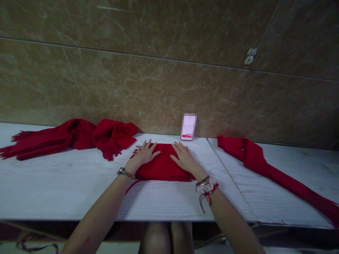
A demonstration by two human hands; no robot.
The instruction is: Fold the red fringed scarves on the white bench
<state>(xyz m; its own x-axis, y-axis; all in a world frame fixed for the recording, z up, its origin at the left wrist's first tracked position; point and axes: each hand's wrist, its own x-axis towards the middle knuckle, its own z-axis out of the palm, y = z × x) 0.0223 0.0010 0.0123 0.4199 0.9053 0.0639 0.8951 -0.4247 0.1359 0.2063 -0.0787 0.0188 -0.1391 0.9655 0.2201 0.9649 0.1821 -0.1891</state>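
A folded red scarf (162, 165) lies on the white table (66, 190) in front of me, its fringe showing at the left edge. My left hand (143, 154) rests flat on its left part, fingers spread. On the scarf's right part my right hand (183, 156) lies flat too, fingers stretched out. Both wrists wear bracelets.
A heap of red scarves (76, 137) lies at the back left. Another red scarf (267, 167) stretches across the second table (291, 197) on the right. A small pink and red card (189, 127) leans against the brown marble wall (159, 70). My knees show below the table's front edge.
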